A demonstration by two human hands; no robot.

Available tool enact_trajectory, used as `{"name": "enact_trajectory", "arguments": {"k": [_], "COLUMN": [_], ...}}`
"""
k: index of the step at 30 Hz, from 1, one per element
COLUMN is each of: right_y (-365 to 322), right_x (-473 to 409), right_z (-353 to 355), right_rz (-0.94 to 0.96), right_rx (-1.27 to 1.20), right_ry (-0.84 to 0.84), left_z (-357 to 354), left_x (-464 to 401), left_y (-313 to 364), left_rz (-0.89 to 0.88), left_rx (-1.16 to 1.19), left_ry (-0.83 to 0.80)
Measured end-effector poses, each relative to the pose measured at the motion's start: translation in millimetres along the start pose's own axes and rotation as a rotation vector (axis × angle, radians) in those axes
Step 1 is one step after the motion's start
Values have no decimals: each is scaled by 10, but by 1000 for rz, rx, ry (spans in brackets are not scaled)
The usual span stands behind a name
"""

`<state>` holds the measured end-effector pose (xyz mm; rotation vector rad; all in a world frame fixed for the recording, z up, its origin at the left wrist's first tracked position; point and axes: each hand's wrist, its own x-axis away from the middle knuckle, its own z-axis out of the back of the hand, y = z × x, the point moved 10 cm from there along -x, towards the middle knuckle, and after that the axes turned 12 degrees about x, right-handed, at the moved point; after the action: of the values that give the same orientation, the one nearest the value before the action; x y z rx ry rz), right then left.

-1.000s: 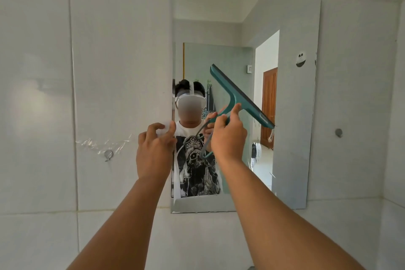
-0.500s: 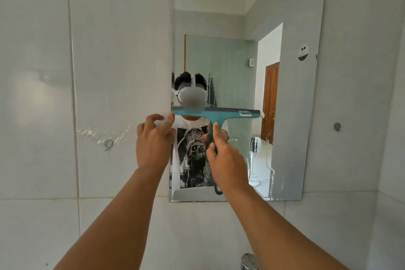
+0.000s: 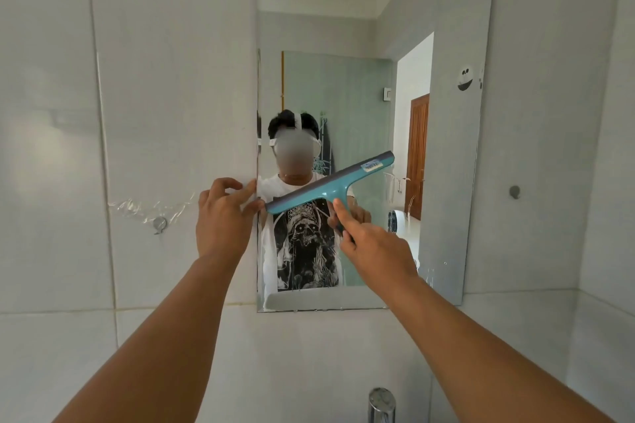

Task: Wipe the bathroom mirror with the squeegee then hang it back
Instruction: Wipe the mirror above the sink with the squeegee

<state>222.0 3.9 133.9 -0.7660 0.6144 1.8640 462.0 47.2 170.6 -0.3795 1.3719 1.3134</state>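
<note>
A rectangular mirror [image 3: 446, 154] hangs on the white tiled wall, with water drops near its lower right part. My right hand [image 3: 374, 247] grips the handle of a teal squeegee [image 3: 330, 187]. Its blade lies across the lower middle of the glass, tilted up to the right. My left hand [image 3: 225, 216] rests at the mirror's left edge, fingertips touching the blade's left end. A small metal hook [image 3: 159, 224] sits on the wall to the left of the mirror, under torn clear tape.
A second round hook [image 3: 514, 192] is on the wall right of the mirror. A chrome tap top [image 3: 381, 402] shows at the bottom edge. The side wall meets the tiled wall at the far right.
The squeegee went from steeply slanted, to level, to tilted up on the right, and sits lower on the glass. My left hand stayed at the mirror's left edge.
</note>
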Motion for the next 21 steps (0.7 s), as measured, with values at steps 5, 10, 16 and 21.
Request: {"name": "enact_trajectory", "arguments": {"k": [5, 10, 16, 21], "right_y": [135, 350, 880, 1543], "right_x": [31, 31, 100, 272], "right_z": [138, 284, 330, 305], "right_rz": [72, 121, 112, -54], "right_rx": [122, 265, 308, 275], "right_ry": [6, 30, -7, -26], "left_z": [-39, -74, -117, -112], "left_x": [-30, -64, -51, -53], "left_y": [60, 89, 123, 142], "left_rz": [-55, -75, -98, -79], "left_rx": [-100, -177, -212, -201], "left_ry": [-43, -91, -137, -134]}}
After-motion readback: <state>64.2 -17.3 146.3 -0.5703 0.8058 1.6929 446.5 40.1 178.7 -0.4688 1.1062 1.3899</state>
